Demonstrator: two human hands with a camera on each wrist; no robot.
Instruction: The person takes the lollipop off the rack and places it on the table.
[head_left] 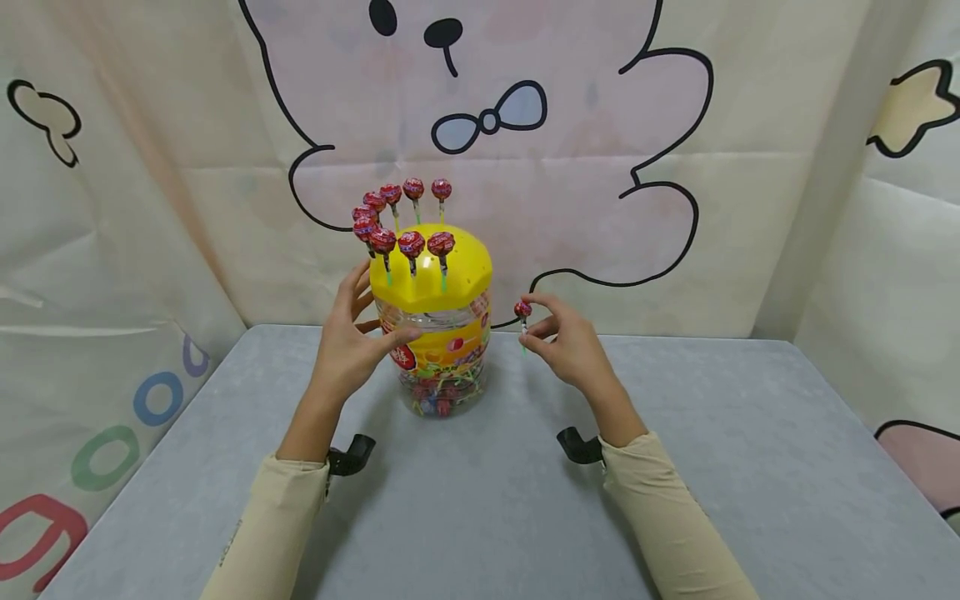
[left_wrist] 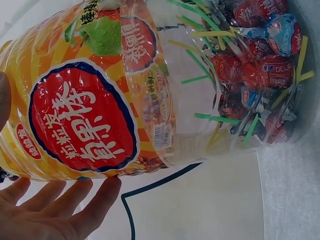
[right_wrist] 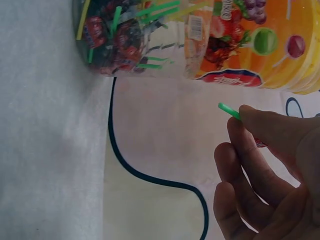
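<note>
A clear plastic candy jar [head_left: 442, 354] with an orange fruit-print label stands upright near the back of the table. Several red-wrapped lollipops [head_left: 441, 244] stick up by their sticks in an arc along the edge of its yellow lid [head_left: 468, 271]. My left hand [head_left: 347, 342] holds the jar's left side, thumb across the front and fingers [left_wrist: 102, 200] round behind. To the jar's right, my right hand [head_left: 573, 343] pinches one red lollipop [head_left: 522, 310] upright, apart from the jar. Its green stick [right_wrist: 229, 110] pokes out past the thumb in the right wrist view.
Inside the jar's lower part lie several wrapped lollipops [left_wrist: 227, 70] with green and yellow sticks. A grey cloth covers the table [head_left: 465, 517]. Behind it hangs a printed curtain [head_left: 570, 217], and black wrist mounts [head_left: 577, 446] sit at both wrists.
</note>
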